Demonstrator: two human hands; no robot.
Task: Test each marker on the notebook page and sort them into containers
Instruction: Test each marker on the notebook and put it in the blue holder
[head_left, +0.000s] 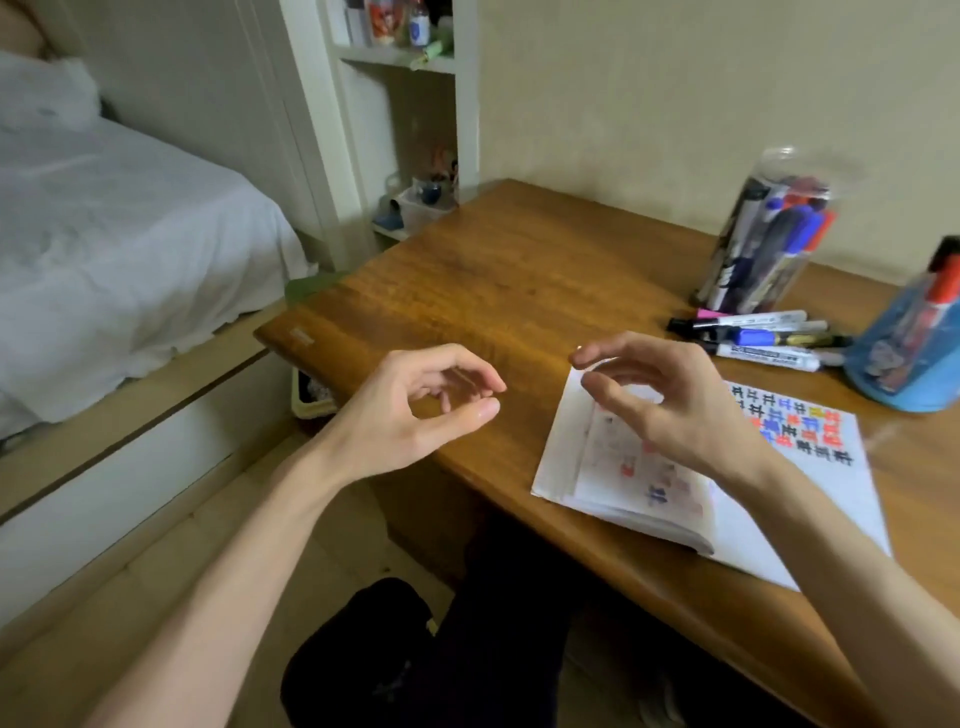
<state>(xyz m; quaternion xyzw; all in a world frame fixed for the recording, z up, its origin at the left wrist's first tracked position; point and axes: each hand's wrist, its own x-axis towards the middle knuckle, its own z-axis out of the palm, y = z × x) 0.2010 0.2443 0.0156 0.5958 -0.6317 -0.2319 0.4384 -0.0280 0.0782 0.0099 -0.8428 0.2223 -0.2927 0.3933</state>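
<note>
Both of my hands are empty, fingers loosely curled round nothing. My left hand (426, 410) hovers over the near-left edge of the brown wooden table (493, 270). My right hand (670, 410) hangs above the open white paper notebook (623, 483), whose far page carries red, blue and black marks. Several loose markers (763, 338) lie just beyond the notebook, in front of a clear plastic jar (763, 244) full of markers and beside a blue container (904, 364) holding a red-capped one.
</note>
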